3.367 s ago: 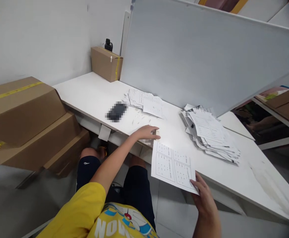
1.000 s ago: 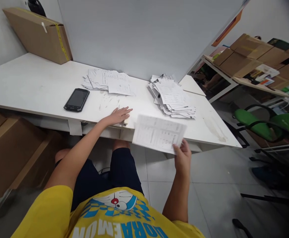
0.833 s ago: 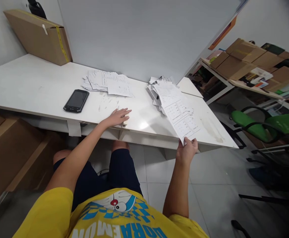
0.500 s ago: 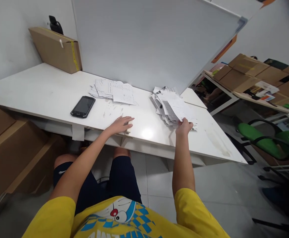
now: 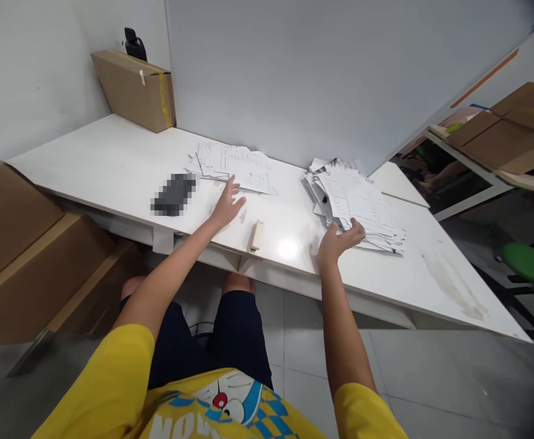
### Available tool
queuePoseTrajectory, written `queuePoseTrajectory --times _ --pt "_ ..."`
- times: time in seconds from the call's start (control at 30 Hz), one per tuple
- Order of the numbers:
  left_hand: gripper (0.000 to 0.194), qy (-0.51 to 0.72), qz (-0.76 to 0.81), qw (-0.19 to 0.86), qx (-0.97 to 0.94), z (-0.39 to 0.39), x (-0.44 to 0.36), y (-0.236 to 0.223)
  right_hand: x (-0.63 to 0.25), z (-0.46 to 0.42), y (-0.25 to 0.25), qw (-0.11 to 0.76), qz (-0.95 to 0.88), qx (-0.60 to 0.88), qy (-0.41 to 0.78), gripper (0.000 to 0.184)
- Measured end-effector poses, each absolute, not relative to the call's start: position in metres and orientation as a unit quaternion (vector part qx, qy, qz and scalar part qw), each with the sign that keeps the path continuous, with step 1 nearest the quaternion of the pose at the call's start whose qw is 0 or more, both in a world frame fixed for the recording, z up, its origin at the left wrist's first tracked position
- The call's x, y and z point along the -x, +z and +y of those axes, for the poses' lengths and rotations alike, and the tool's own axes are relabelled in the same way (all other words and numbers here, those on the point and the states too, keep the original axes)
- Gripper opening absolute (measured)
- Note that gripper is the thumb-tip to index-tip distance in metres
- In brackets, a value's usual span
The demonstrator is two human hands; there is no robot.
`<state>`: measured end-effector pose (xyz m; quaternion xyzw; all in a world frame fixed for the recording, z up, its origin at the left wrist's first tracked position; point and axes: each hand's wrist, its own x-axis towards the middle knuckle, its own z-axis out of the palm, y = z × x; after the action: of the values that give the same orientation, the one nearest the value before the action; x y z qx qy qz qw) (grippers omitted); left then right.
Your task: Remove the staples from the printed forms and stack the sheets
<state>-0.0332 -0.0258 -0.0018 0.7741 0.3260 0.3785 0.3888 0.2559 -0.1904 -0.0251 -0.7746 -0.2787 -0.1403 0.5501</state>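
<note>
My left hand is over the table with fingers spread, its fingertips close to the near edge of the smaller stack of papers. Nothing shows in it. To its right, near the table's front edge, lies a small cream object that looks like a stapler. My right hand is at the near-left edge of the bigger, uneven pile of papers. Its thumb and fingers are apart, with no sheet visible between them. Whether its fingertips touch the pile I cannot tell.
A pixelated dark phone lies left of my left hand. A cardboard box stands at the back left, a black bottle behind it. The white table meets a grey panel. More cartons stand at left.
My left hand has left the cream stapler-like object and moved forward and left towards the smaller stack. My right hand has loosened from the pile's near edge. The view has shifted left.
</note>
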Motion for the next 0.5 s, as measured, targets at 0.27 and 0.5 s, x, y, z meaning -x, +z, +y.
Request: queuePoseTrajectory --times 0.27,0.5 --pt "0.079 0.271 0.421 0.097 -0.860 0.046 -0.002 0.018 -0.235 -0.181 -0.022 0.400 -0.505 0.753 -0.133 0.045" --pt "0.079 0.285 0.503 0.116 -0.807 0.074 -0.022 -0.002 -0.238 -0.125 -0.024 0.258 -0.620 0.741 0.008 0.065"
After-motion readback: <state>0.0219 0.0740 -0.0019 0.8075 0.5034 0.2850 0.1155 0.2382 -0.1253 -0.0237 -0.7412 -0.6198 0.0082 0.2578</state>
